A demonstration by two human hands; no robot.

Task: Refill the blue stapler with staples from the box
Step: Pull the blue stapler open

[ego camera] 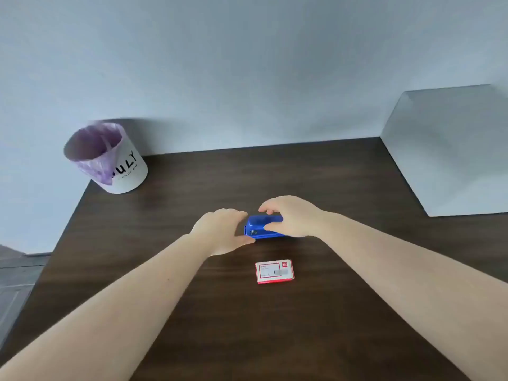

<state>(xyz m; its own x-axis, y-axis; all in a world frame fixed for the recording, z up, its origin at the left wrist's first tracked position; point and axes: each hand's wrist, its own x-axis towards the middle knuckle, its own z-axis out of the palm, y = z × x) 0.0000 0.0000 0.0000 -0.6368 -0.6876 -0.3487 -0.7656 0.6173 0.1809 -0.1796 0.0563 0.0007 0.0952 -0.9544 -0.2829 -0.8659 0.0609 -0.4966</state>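
Near the middle of the dark wooden bench (316, 174) lay the blue stapler (261, 228), its long side running left to right and its top closed down on the base. Both hands met over it. The left hand (222, 232) came in from the left, palm down, with its thumb stretched along the near left corner of the stapler and its fingers reaching toward the far left end; that grip was spread, touching or almost touching the stapler without closing round it, and whether it pressed on the stapler could not be told. The right hand (291, 217) arched over the right half of the stapler, fingers curled above the top and the thumb low against the near side; this grip was likewise loosely spread, cupped over the stapler rather than pinching it, though blur made the contact hard to judge.

Just nearer than the stapler, and apart from it, a small red and white box (275, 271) of staples lay flat on the bench, closed, label up. Neither hand touched it.

At the far left corner of the bench stood a white round bin (129, 171) with black lettering and a purple liner (96, 152). A pale grey panel (450, 149) lay at the far right.
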